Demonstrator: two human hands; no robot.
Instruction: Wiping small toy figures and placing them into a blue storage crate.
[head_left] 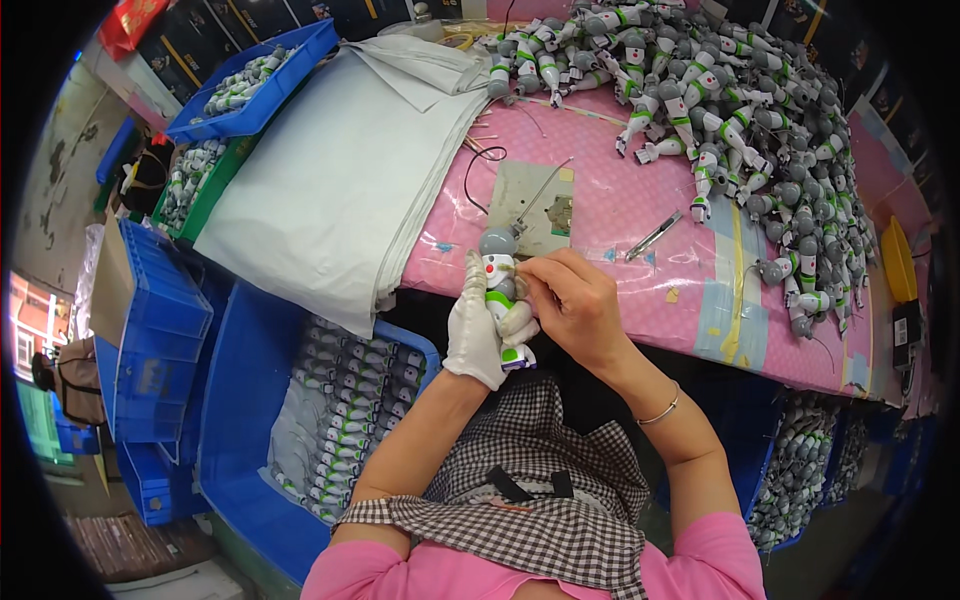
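Gloved left hand point(474, 335) is wrapped around a toy figure point(500, 300) just off the pink table point(620, 215) edge, bare right hand point(572, 305) pinching its side. Left of the table, a blue bin point(240, 420) holds rows of finished figures point(345, 415), and another blue tray point(262, 85) further up holds more.

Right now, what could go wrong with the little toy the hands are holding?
The toy figure is held in the air over the table edge; if the gloved left hand loosens its grip, it might drop onto the lap. The right hand is bare, so a slip could pinch a finger. The tweezers nearby might get knocked.
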